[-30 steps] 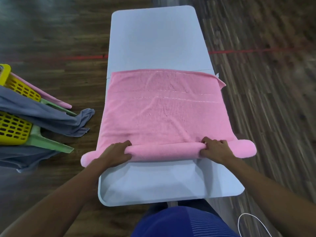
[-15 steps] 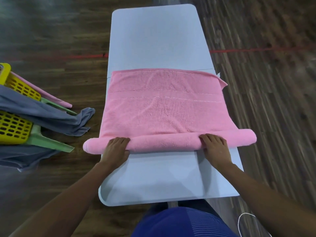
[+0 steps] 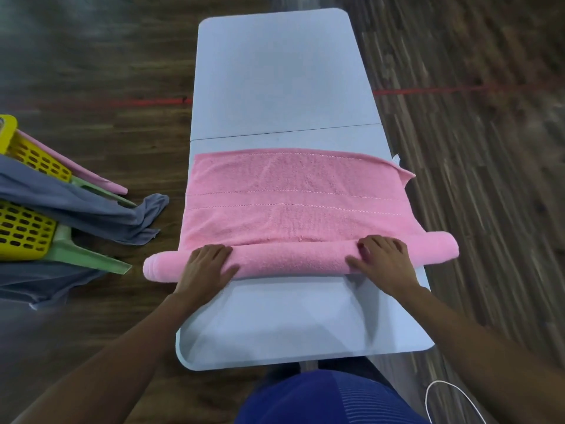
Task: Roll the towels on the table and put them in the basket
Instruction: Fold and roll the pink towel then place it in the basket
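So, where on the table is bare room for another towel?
Bare: the table beyond the pink towel, and the near strip between its roll and the edge. Crowded: the middle, where left hand and right hand press the roll.

Soft, kinda dim light. The wooden floor (image 3: pixel 91 71) smears toward the edges, and the table (image 3: pixel 275 87) looks lens-warped.

Head-worn view, steeply down, near table (image 3: pixel 284 71)
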